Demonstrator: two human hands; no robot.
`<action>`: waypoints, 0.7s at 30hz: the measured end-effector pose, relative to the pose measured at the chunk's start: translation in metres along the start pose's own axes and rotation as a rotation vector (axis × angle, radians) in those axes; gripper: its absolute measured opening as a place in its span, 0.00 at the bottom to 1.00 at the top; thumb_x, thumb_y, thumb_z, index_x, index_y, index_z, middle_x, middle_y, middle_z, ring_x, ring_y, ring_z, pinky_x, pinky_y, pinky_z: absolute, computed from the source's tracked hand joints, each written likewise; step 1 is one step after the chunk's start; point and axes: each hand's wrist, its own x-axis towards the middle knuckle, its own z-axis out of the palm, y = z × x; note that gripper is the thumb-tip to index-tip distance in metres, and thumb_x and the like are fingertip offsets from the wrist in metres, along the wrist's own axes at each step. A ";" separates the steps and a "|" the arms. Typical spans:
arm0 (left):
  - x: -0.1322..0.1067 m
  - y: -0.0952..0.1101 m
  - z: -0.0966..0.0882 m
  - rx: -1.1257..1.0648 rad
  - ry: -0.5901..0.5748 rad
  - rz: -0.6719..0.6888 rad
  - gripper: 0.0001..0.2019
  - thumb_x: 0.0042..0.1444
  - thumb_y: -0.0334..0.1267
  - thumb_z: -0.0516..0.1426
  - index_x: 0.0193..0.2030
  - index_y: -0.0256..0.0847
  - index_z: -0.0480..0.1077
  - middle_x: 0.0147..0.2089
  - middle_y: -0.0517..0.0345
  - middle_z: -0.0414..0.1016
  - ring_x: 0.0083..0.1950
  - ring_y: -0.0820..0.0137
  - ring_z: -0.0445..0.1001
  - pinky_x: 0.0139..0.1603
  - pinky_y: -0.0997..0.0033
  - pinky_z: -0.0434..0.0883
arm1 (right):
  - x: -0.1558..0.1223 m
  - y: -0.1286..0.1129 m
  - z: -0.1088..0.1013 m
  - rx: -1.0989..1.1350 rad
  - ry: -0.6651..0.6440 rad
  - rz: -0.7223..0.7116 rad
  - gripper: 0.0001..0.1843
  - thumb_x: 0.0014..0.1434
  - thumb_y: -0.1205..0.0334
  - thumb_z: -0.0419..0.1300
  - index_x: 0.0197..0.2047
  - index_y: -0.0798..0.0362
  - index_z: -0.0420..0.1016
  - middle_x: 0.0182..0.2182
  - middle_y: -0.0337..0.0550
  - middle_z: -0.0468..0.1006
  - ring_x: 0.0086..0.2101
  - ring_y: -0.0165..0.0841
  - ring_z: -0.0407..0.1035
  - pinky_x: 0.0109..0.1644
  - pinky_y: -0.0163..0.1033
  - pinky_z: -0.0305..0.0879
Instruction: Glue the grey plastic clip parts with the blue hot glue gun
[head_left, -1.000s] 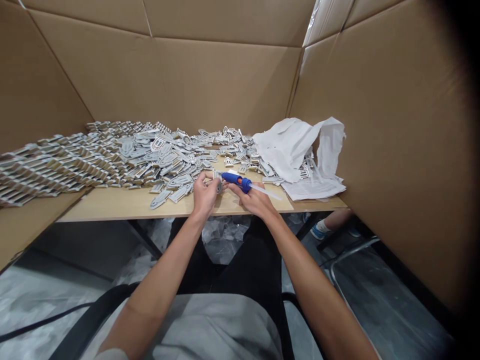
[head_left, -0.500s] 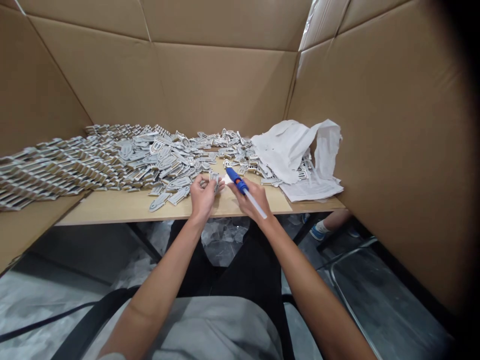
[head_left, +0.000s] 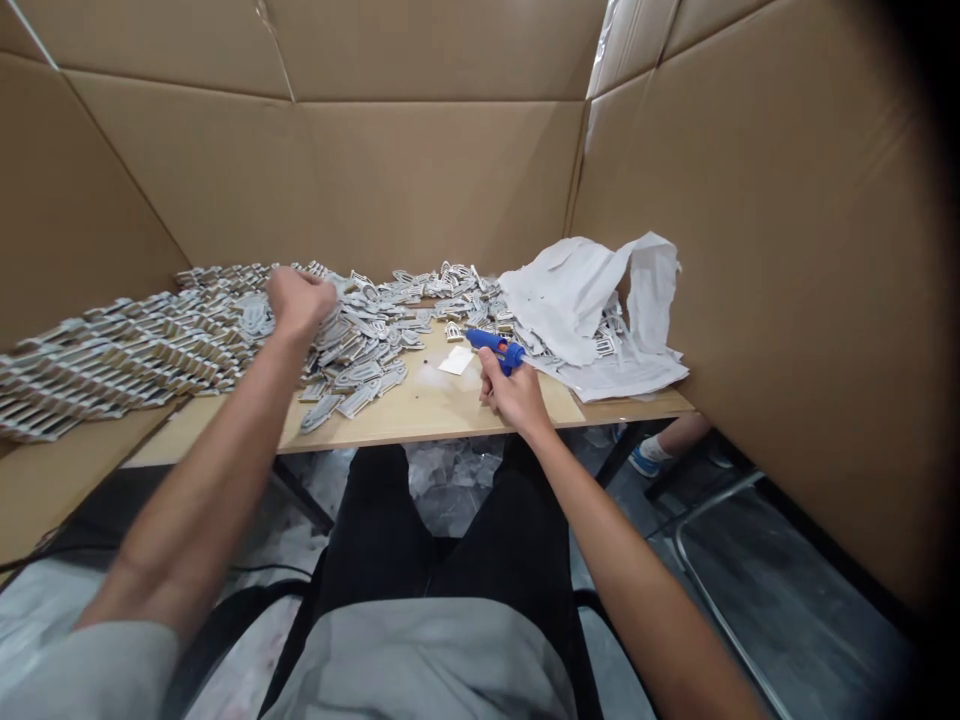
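My right hand [head_left: 514, 392] gripped the glue gun [head_left: 493, 346] above the counter [head_left: 390, 422]. My left hand [head_left: 300, 298] was over loose pieces [head_left: 367, 335]; I couldn't tell its grip. Neat rows [head_left: 135, 345] looked done, loose ones not.

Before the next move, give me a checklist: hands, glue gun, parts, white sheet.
1. Glue gun in right hand: ok.
2. Glue stick in it: ok, pokes out behind.
3. Gun hot: cannot tell.
4. Left hand empty: cannot tell, its grip is unclear at the pile of grey pieces.
5. White card lying on table: ok.
6. Pieces at right uncovered: not ok, white sheet covers some.
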 end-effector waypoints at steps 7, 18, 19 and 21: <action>0.013 -0.001 0.016 0.188 0.010 0.264 0.07 0.49 0.27 0.65 0.33 0.34 0.70 0.51 0.40 0.79 0.63 0.51 0.67 0.72 0.41 0.55 | 0.006 0.000 -0.002 -0.027 0.162 0.072 0.29 0.63 0.29 0.57 0.32 0.49 0.71 0.25 0.43 0.79 0.22 0.34 0.72 0.26 0.36 0.68; -0.085 -0.007 0.114 -0.069 -0.568 0.426 0.09 0.38 0.28 0.67 0.22 0.44 0.71 0.31 0.47 0.77 0.51 0.46 0.77 0.60 0.55 0.68 | 0.013 -0.008 -0.035 -0.660 0.148 0.011 0.11 0.57 0.63 0.63 0.44 0.53 0.75 0.38 0.55 0.84 0.39 0.49 0.78 0.42 0.43 0.69; -0.087 -0.006 0.119 -0.090 -0.608 0.442 0.08 0.39 0.30 0.68 0.23 0.44 0.73 0.32 0.46 0.78 0.51 0.46 0.77 0.61 0.56 0.68 | 0.014 -0.010 -0.039 -0.660 0.067 0.011 0.10 0.55 0.63 0.65 0.42 0.51 0.75 0.37 0.53 0.84 0.38 0.48 0.78 0.41 0.42 0.69; -0.090 -0.001 0.130 -0.104 -0.705 0.514 0.06 0.43 0.36 0.68 0.28 0.44 0.76 0.37 0.46 0.80 0.53 0.49 0.77 0.62 0.57 0.68 | 0.015 -0.011 -0.047 -0.637 -0.118 0.008 0.09 0.51 0.64 0.68 0.37 0.50 0.75 0.34 0.47 0.84 0.36 0.44 0.78 0.39 0.40 0.68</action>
